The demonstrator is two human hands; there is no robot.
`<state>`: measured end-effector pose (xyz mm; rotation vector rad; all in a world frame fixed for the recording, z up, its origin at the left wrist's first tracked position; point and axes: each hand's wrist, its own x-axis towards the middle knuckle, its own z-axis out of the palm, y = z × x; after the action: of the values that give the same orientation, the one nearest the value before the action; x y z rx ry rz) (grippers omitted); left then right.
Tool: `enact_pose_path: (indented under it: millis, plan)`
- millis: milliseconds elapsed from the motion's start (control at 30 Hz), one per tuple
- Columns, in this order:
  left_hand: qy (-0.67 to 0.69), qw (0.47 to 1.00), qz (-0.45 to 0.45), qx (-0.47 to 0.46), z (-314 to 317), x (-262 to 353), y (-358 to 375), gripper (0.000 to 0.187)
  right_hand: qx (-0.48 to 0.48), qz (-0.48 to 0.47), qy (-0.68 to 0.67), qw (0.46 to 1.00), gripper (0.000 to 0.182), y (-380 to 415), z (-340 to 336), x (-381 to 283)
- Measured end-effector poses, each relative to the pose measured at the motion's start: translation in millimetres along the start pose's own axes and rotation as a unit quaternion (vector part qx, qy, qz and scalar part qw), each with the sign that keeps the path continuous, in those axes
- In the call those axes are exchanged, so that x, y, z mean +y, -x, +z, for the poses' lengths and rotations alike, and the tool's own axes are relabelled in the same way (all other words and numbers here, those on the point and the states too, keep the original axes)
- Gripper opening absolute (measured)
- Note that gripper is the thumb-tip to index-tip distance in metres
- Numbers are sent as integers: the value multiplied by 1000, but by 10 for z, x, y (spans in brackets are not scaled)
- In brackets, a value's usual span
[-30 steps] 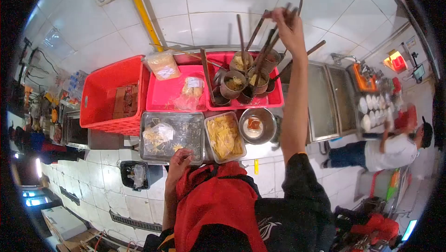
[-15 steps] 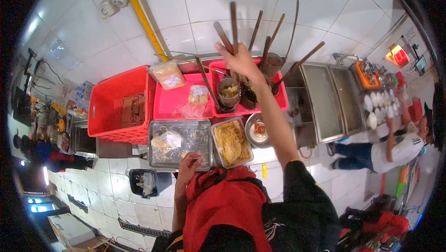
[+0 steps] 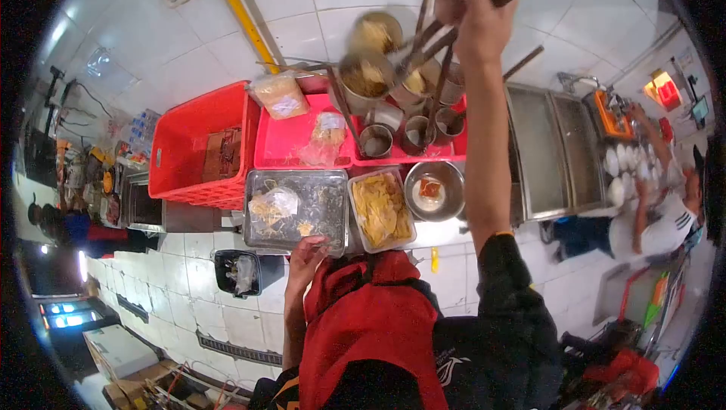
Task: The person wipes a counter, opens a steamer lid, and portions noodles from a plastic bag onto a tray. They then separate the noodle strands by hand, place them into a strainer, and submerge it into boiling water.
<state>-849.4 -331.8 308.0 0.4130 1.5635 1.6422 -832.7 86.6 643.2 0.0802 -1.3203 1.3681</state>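
High at the upper right, my right hand (image 3: 482, 28) is closed round the long handles of several noodle strainers. The raised strainer cups (image 3: 367, 75) hang left of it and hold pale noodles. Below them, other strainer cups (image 3: 376, 141) stand in the pink tray (image 3: 302, 151). My left hand (image 3: 308, 256) is at the front edge of the metal tray (image 3: 296, 175), fingers curled; what they hold, if anything, is too small to name. Noodle bits and a white slip lie in that tray. Beside it are a tub of yellow sheets (image 3: 380, 209) and a steel bowl (image 3: 435, 191) with orange and white contents.
A red crate (image 3: 170, 149) stands left of the pink tray, near a bag of noodles (image 3: 281, 100). Steel basins (image 3: 537, 153) are at the right. Another person (image 3: 658, 221) works at the far right, one more at the far left. A black bin (image 3: 237, 274) stands below.
My right hand has moved up and right, lifting several strainers above the pink tray. My left hand stays by the metal tray's front edge, slightly higher in view.
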Motion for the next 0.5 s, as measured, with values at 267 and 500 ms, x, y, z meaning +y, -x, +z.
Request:
enact_pose_path:
  millis: [267, 500]
  plan:
    - [-42, 998, 24, -30, 166, 169, 266, 26, 107, -218, -77, 967, 46, 26, -431, -1370]
    - [-49, 998, 40, -31, 215, 33, 858, 24, 186, -301, -34, 935, 45, 894, -912, -2440]
